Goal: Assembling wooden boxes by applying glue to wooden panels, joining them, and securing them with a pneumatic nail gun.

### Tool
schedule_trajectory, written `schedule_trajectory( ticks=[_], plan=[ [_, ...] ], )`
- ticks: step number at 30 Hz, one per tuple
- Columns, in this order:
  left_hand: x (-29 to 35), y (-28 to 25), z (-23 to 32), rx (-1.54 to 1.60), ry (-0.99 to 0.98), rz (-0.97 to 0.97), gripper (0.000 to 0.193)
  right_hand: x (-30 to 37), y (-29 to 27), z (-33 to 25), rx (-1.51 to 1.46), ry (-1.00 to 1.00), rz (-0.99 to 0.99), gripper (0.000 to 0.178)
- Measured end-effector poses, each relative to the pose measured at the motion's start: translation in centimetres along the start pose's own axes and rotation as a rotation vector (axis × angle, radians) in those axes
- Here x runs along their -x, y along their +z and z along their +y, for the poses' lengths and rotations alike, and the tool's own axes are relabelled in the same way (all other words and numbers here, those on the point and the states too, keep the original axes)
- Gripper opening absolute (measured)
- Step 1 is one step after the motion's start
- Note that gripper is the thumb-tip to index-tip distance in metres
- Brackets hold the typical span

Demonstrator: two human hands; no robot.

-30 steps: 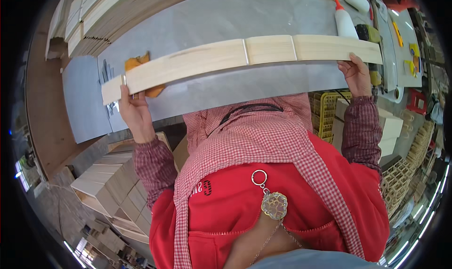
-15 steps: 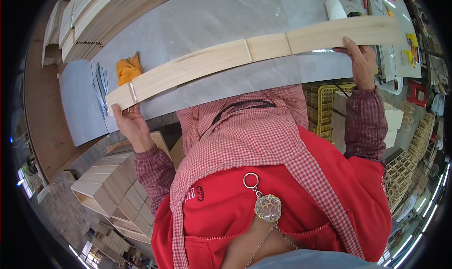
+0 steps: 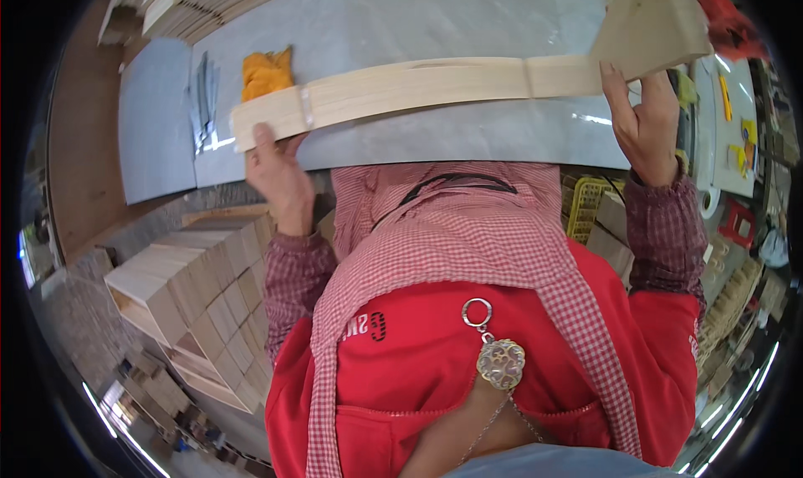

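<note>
A long, thin pale wooden strip [image 3: 418,81] with crosswise grooves stretches between my two hands over the grey worktable [image 3: 468,18]. My left hand [image 3: 284,181] pinches its left end, thumb on the near face and fingers behind. At the other end, my right hand [image 3: 648,127] grips the strip near a groove, where the end section [image 3: 652,26] stands bent up at an angle to the rest. Some of the right fingers are hidden behind the wood. An orange cloth [image 3: 266,75] lies just behind the strip's left part.
Stacked wooden strips [image 3: 201,10] lie at the table's far left. Thin grey strips [image 3: 203,102] rest left of the cloth. Below the table are stacked wooden boxes [image 3: 192,286] on the left and a yellow crate [image 3: 590,206] on the right. A red stool [image 3: 736,223] stands farther right.
The strip's right end section has been folded up at a groove; before, it lay in line with the rest. My left hand has moved right and away from me.
</note>
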State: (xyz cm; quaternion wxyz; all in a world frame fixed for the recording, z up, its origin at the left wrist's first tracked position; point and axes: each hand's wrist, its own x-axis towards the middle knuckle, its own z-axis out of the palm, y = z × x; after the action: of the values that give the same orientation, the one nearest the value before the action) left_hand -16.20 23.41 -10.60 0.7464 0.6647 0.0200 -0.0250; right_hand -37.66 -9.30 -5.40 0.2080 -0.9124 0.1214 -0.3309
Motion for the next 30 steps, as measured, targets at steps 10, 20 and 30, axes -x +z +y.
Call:
schedule_trajectory(
  ticks=[10,20,30],
  plan=[
    [2.2,1.7,-1.4,-0.267,0.165,-0.209,0.026,-3.8,3.5,-5.4,-0.17,-0.25,-0.256,0.067],
    [2.2,3.6,-0.3,-0.652,0.739,-0.435,0.047,-3.5,6.0,-5.9,-0.189,-0.247,-0.427,0.064],
    [-0.3,3.2,2.4,-0.349,0.504,-0.829,0.063,-3.1,6.3,-5.8,-0.163,-0.228,-0.494,0.062]
  ],
)
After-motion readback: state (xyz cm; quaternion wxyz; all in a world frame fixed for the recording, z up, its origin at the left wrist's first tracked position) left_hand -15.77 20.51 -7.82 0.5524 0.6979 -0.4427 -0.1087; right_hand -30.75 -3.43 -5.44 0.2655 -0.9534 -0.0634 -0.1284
